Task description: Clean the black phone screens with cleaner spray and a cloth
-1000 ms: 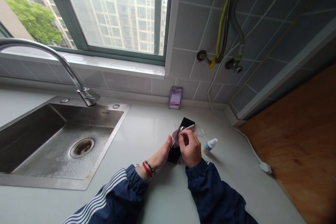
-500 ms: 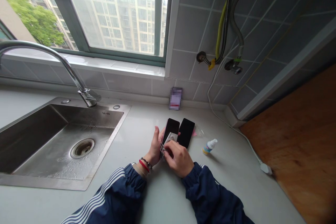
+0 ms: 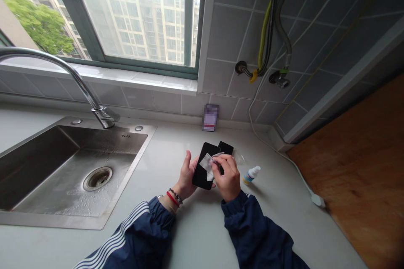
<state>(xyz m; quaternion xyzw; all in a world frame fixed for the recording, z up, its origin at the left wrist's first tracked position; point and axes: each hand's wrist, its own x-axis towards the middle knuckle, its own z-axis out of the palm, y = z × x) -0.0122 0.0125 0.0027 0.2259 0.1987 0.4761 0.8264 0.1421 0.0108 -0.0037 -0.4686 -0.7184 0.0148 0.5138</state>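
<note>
My left hand (image 3: 185, 176) grips a black phone (image 3: 202, 172) by its left edge, screen up and tilted. My right hand (image 3: 226, 176) pinches a small grey cloth (image 3: 207, 162) and presses it onto the phone's screen. A second black phone (image 3: 226, 148) lies flat on the counter just behind, partly hidden by my right hand. A clear plastic wrapper (image 3: 240, 158) lies beside it.
A small white spray bottle (image 3: 251, 174) lies on the white counter (image 3: 176, 235) right of my hands. A steel sink (image 3: 63, 168) with a tap (image 3: 94, 109) is on the left. A white cable (image 3: 284, 155) runs along the right. A wooden surface (image 3: 362, 168) borders the counter.
The cloth in my right hand has moved up from the held phone's lower end onto its screen. The phone has tilted and now covers part of the second phone.
</note>
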